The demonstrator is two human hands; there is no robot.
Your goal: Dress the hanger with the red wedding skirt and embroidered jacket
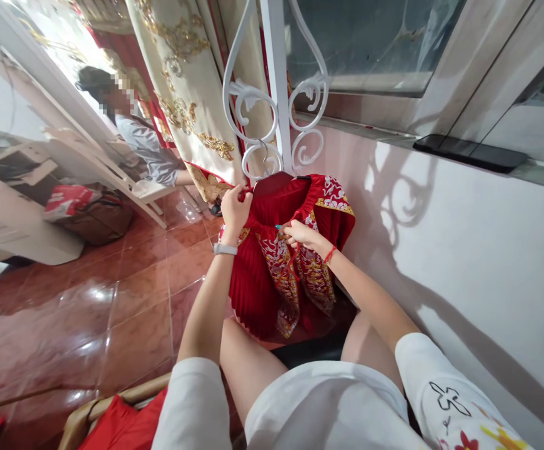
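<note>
A red pleated skirt (pixel 255 287) with gold and white embroidered panels hangs from a hanger (pixel 266 164) on a white scrolled metal rack (pixel 275 81). At the left side of its gathered waistband, my left hand (pixel 237 209) is closed, pinching the red cloth. My right hand (pixel 303 236) is closed at the front of the waistband. From its fingertips pokes a small blue-tipped thing (pixel 278 228), too small to name. Red cords (pixel 295 262) dangle just below that hand. The skirt's lower part drops between my knees.
Cream cloth with gold trim (pixel 182 81) hangs left of the rack. A white wall (pixel 463 250) rises close on my right, below a ledge bearing a dark flat object (pixel 471 153). Another person (pixel 145 147) sits far left, near a brown bag (pixel 98 219). Red cloth (pixel 122 425) lies at lower left.
</note>
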